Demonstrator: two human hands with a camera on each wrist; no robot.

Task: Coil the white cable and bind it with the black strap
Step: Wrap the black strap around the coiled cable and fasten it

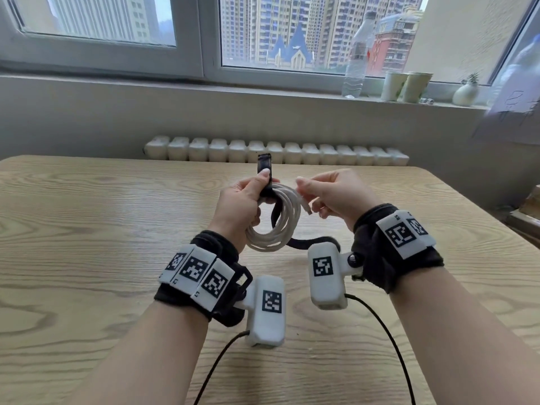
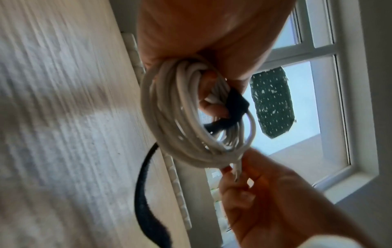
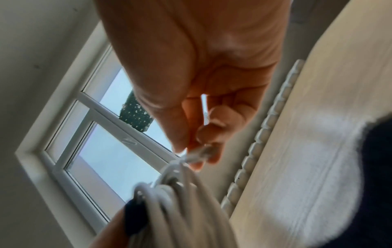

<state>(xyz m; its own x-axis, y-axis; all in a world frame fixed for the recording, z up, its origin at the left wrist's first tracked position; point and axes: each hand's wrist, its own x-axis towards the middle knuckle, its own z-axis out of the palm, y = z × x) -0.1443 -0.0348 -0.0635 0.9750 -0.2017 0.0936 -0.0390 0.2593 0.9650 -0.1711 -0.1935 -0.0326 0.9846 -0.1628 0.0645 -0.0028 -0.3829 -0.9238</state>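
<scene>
At the centre of the head view, both hands are raised above the desk (image 1: 87,229): the left hand (image 1: 242,206) grips one coiled white cable (image 1: 277,226) together with one black strap (image 1: 264,168), thumb pressing the strap's upper end. The right hand (image 1: 336,194) pinches the cable's loose plug end; farther off, upper right, one bottle (image 1: 358,54) and two cups (image 1: 406,86) stand on the sill

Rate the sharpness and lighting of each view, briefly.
Head view: evenly daylit, white cable and both hands sharp, the far right edge smeared, straight lines bowed by the wide lens. Left wrist view: table streaked with motion blur, window bright behind the coil. Right wrist view: right hand backlit, cable end soft, lower right corner blurred.
</scene>
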